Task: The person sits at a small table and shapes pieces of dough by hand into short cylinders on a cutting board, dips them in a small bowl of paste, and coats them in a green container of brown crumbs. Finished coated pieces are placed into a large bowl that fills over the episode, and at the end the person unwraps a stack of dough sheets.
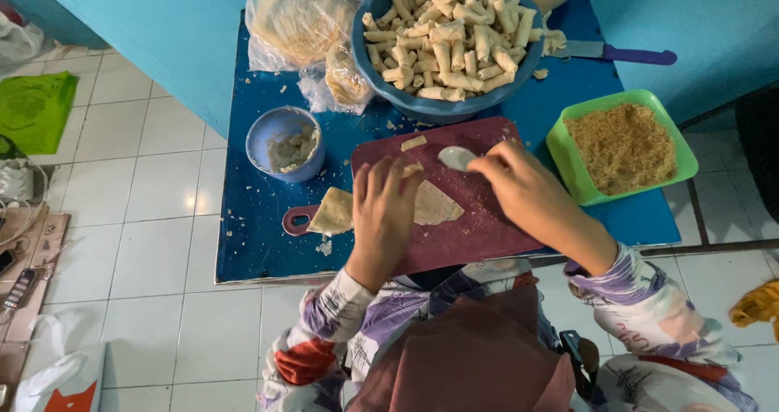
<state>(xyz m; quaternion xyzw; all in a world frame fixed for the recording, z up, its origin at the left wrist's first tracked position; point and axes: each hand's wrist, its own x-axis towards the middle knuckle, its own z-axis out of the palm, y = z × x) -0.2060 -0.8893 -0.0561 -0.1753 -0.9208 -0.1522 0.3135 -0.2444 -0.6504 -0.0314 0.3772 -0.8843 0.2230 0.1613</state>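
The left hand (383,209) lies flat with open fingers on a thin wrapper (434,203), pressing it down on the dark red cutting board (479,233). The right hand (519,186) pinches a white spoon (456,158) just above the wrapper. Behind the board sits a big blue bowl (422,104) (full of little rolls). A green tub of crumbs (625,148) is nearby, at the right.
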